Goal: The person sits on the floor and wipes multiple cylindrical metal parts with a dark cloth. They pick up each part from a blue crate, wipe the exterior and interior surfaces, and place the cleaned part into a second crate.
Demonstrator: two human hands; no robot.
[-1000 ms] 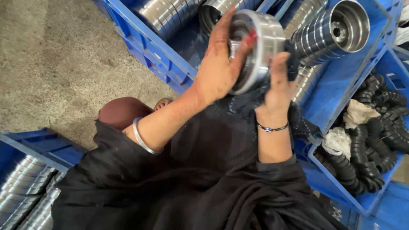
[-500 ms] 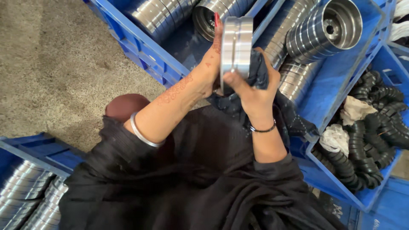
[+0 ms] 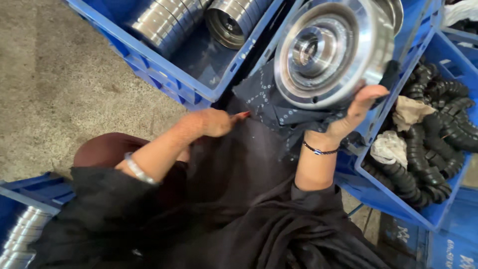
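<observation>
Open room: bare concrete floor (image 3: 55, 84) at upper left, bounded by the rim of the blue crate (image 3: 164, 74); elsewhere crate walls crowd close on the right and lower left.

Item held: round metal pulley (image 3: 333, 52), bright and grooved, open face with stepped inner rings and centre bore turned toward the camera. It is raised above the crates, just over the dividing wall between two of them.

Right hand (image 3: 356, 112): under and behind the pulley's lower right rim, fingers curled up around the edge, grip closed on the pulley. A dark dotted cloth (image 3: 279, 112) lies between palm and metal and hangs down to the left. A thin dark bracelet sits on the wrist.

Left hand (image 3: 214, 122): low and left of the pulley, well apart from it, fingers drawn together at the edge of the cloth; whether it pinches the cloth cannot be told. A silver bangle sits on the forearm.

Surroundings: stacked metal cylinders (image 3: 199, 17) lying in the blue crate; black ribbed rubber rings (image 3: 438, 129) and pale rags in the right crate (image 3: 398, 199); further metal cylinders (image 3: 20, 234) in a crate at lower left. Black sleeves and lap fill the foreground.
</observation>
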